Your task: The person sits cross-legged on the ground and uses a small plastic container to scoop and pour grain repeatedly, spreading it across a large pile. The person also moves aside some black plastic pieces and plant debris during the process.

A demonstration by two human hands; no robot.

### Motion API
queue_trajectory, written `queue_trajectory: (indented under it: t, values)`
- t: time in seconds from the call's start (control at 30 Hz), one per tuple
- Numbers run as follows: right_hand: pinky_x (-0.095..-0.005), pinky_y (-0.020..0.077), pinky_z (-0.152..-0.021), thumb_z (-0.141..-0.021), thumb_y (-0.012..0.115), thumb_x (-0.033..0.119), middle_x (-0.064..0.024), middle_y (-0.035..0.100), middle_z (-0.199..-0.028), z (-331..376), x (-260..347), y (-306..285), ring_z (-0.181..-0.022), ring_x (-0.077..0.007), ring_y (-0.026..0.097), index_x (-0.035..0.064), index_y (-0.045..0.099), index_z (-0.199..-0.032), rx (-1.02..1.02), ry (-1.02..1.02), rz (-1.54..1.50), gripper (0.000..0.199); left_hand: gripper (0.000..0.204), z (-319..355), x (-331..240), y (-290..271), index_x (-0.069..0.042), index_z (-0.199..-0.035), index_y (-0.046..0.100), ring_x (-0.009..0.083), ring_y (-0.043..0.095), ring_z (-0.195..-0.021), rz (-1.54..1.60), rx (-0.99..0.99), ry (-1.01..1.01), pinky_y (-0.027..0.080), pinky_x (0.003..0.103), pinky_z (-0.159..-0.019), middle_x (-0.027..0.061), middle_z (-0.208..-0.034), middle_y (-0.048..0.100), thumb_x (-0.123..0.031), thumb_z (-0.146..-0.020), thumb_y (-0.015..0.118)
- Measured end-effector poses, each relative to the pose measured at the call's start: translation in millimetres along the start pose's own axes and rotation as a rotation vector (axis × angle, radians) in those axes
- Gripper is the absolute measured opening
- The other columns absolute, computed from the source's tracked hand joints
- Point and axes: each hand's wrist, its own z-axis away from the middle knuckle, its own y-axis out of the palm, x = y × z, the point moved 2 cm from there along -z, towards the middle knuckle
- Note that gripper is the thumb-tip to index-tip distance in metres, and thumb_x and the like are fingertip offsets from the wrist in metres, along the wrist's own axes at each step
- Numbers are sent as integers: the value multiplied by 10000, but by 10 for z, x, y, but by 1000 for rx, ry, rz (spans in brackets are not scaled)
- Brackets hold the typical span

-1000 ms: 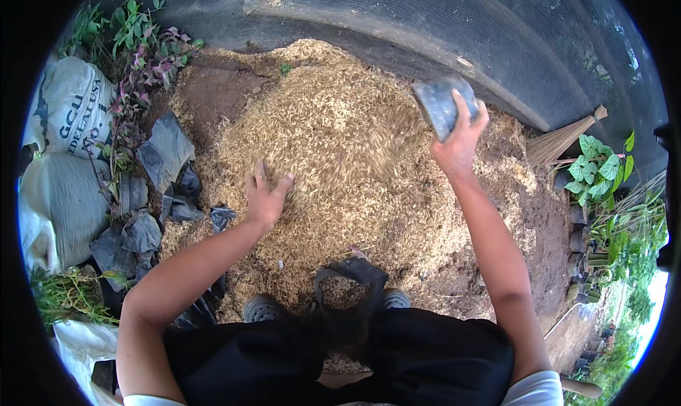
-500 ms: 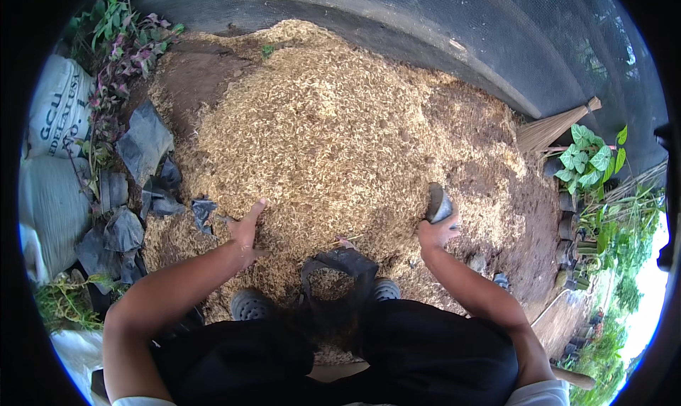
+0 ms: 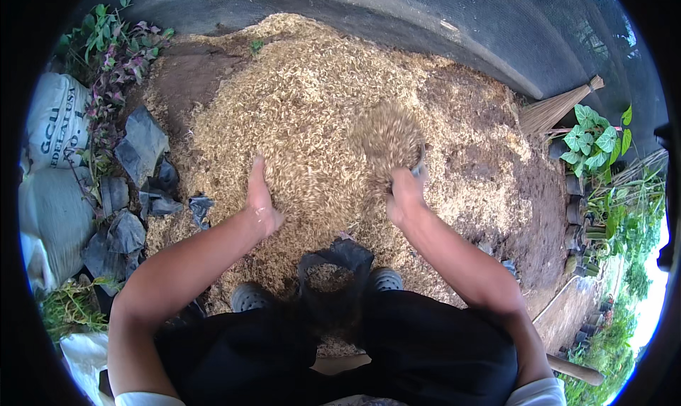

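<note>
Scoop [image 3: 422, 163] is loaded right now, a bit right of the middle of the frame, with a big blurry heap of husks [image 3: 389, 133] piled on it and hiding nearly all of it except a grey edge. Right hand [image 3: 406, 194] has its fingers wrapped around the near end. Left hand [image 3: 261, 201] is just left of center over the husk pile [image 3: 298, 101], fingers stretched out and not gripping anything I can see.

So as for progress, I'd say filling the scoop is done and emptying it isn't. Lower center there's a black plastic bag [image 3: 360, 258] between the grey clogs [image 3: 248, 297], mouth gaping upward. Husk-colored stuff shows in the opening, but I honestly can't tell how deep it goes or how full the bag is. This scoopful isn't in there, anyway; it's up over the pile, well apart from the bag.

Tons of loose material left too: the pile covers most of the middle of the frame, so by my read the scooping has barely dented it.
</note>
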Motion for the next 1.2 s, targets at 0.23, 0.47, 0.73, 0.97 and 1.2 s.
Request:
queue_trajectory:
  t: [0.23, 0.47, 0.73, 0.97, 1.2]
  values:
    - [-508, 562, -1116, -820, 664, -165, -251, 216, -1564, 310, 783, 835, -1447, -428, 395, 257, 164, -1696, 204, -663, 399, 1093, 955, 257, -392, 159, -32, -1733, 177, 400, 292, -1627, 218, 335, 198, 145, 568, -1351, 235, -1755, 300, -688, -1071, 389]
    - [-581, 523, -1164, -667, 815, -187, -225, 161, -1561, 305, 1089, 871, -1486, -483, 283, 288, 406, -1579, 123, -1806, 663, 1107, 1147, 156, -793, 104, -13, -1733, -55, 444, 76, -1672, -95, 322, 492, 35, 642, -1330, 262, -1803, -46, -666, -998, 535]
    - [-623, 515, -1161, -767, 905, 13, -270, 155, -1566, -304, 787, -278, -1430, -518, 368, 296, 308, -1649, -234, -1286, 841, 1103, 929, -462, -358, -630, -112, -1752, 100, 549, 151, -1624, -1014, -127, 780, 187, 581, -1332, 374, -1747, 77, -567, -1075, 544]
    - [-600, 511, -1156, -799, 875, 3, -283, 188, -1533, -425, -254, -1440, -1378, -516, 405, 372, 157, -1676, -400, -617, 980, 1193, 1123, -517, 580, -1206, -96, -1752, -13, 542, 197, -1609, -1003, -294, 403, 213, 590, -1319, 365, -1750, 85, -623, -998, 631]
    - [-506, 657, -909, -852, 611, -133, -252, 331, -1471, -166, -949, -956, -1220, -441, 564, 376, 100, -1654, -281, -3, 503, 1079, 1184, -447, 716, -807, -20, -1734, 11, 464, 108, -1658, -434, -21, 36, 128, 690, -1323, 296, -1791, 34, -613, -958, 680]
